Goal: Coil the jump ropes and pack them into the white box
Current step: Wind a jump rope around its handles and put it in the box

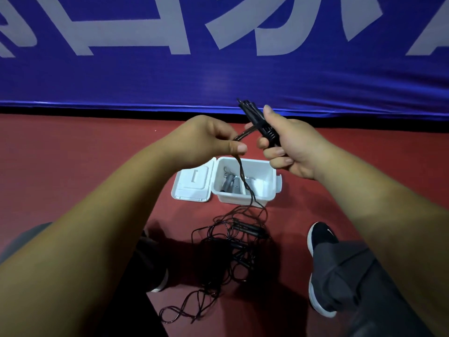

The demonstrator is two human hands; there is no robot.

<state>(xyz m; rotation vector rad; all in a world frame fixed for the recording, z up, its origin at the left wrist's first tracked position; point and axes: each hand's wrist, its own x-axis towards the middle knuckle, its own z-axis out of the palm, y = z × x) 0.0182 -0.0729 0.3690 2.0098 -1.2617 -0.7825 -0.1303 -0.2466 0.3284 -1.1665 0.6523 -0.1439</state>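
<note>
Above the open white plastic box [243,201] with grey bits [230,184] inside, the right hand [291,147] grips black rope handles [257,122], the left hand [206,142] pinches the thin black cord [245,181], and most rope [233,246] lies tangled below.

a sports hall: red court floor [73,166] across the middle, blue lettered barrier banner [218,76] along the top.

Both bare forearms are reaching forward and drawing together in front of the person. The left hand [206,139] is pinching a thin rope [243,134] between thumb and curled fingers, with the knuckles turned up. The right hand [289,147], just beside it, is gripping a bundle of black handles [255,120], fingers wrapping round them and thumb lying straight along them.
</note>
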